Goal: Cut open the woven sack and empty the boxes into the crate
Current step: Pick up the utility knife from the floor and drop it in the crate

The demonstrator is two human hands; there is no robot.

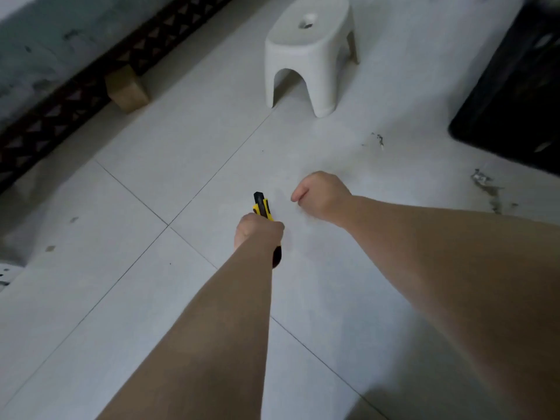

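My left hand [257, 234] grips the knife [263, 207], my right hand [322, 194] is an empty fist just beside it, risking a nick.

The dark plastic crate [515, 95] is cut off by the right edge; the left hand [257, 233] hides the middle of the yellow-and-black utility knife [263, 206].
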